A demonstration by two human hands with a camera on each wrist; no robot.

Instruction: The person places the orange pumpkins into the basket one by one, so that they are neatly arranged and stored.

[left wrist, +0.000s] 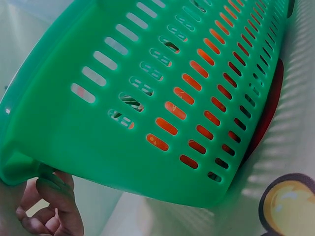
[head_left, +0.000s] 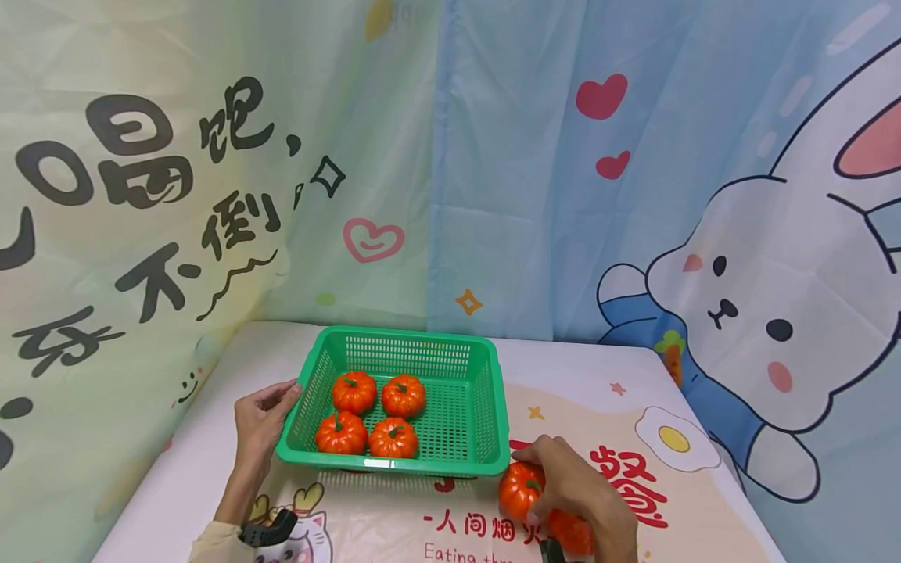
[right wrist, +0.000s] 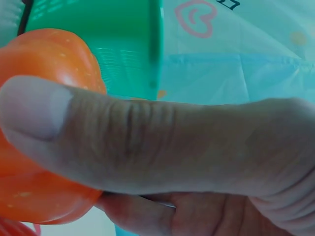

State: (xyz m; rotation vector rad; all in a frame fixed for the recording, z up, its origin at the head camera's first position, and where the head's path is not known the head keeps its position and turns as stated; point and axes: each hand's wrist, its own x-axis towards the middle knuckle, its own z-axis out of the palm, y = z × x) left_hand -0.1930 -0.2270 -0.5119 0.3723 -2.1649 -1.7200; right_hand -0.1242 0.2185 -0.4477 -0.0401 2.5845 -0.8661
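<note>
A green plastic basket [head_left: 457,422] holds several small orange pumpkins [head_left: 394,438], grouped on its left side. At the basket's left rim is my left hand [head_left: 262,413]; the left wrist view shows its curled fingers [left wrist: 59,199] gripping the rim from below. My right hand [head_left: 573,481] holds another orange pumpkin [head_left: 519,489] just outside the basket's front right corner, its thumb [right wrist: 123,132] lying across the pumpkin in the right wrist view. One more orange pumpkin [head_left: 572,533] sits under the right wrist, partly hidden.
The table is covered by a printed cloth [head_left: 380,516] with red lettering, a cartoon cat and a fried egg [head_left: 676,438]. Behind the table hangs a printed curtain [head_left: 493,195] with a large rabbit. A reddish round shape [left wrist: 268,113] shows beneath the basket in the left wrist view.
</note>
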